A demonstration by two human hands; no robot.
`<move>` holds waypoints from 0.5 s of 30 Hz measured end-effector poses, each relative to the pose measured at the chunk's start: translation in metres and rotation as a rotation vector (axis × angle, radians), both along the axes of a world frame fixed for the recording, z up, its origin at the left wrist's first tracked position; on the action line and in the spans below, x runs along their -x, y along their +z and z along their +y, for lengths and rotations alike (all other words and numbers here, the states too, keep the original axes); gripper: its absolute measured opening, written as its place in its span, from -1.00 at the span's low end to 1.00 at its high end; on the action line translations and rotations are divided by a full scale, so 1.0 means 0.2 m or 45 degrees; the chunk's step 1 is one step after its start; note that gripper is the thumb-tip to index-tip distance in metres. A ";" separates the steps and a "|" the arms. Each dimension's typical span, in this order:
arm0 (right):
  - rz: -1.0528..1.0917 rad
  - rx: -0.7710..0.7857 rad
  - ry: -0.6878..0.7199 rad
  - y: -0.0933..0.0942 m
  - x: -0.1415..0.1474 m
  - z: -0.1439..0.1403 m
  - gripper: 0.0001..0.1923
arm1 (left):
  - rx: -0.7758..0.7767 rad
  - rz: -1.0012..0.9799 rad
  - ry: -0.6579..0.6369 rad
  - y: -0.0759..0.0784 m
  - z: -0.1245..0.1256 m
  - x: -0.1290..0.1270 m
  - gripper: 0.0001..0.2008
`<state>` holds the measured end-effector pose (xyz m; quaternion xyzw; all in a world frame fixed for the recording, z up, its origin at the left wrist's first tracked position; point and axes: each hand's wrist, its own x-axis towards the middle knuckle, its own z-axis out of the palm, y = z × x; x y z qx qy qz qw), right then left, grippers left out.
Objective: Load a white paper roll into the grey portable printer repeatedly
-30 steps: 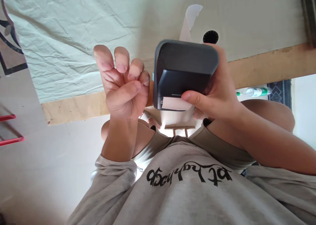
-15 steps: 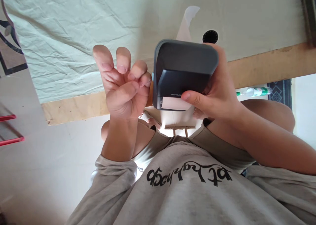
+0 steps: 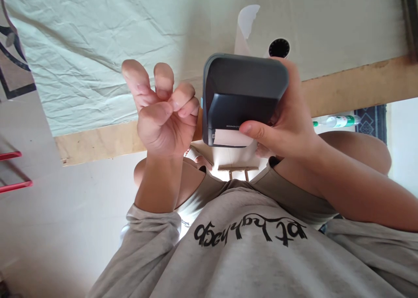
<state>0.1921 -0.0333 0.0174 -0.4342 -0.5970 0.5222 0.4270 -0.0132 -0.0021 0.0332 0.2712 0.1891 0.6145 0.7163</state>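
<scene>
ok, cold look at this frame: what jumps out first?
First, the dark grey, rounded-corner label printer at centre, gripped by the right hand, whose thumb lies beside the white label at its slot. Beside it, apart from the printer, the left hand is raised with its fingers curled and seems to hold nothing. A white paper strip sticks out beyond the printer, over the pale wrinkled cloth.

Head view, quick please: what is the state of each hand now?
Left hand: holds nothing, fingers half curled, beside the printer.
Right hand: closed in a grip on the dark label printer.
</scene>
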 end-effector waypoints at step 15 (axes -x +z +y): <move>0.148 0.081 -0.083 0.05 0.03 -0.01 -0.22 | -0.038 0.240 0.070 -0.06 0.00 -0.06 -0.64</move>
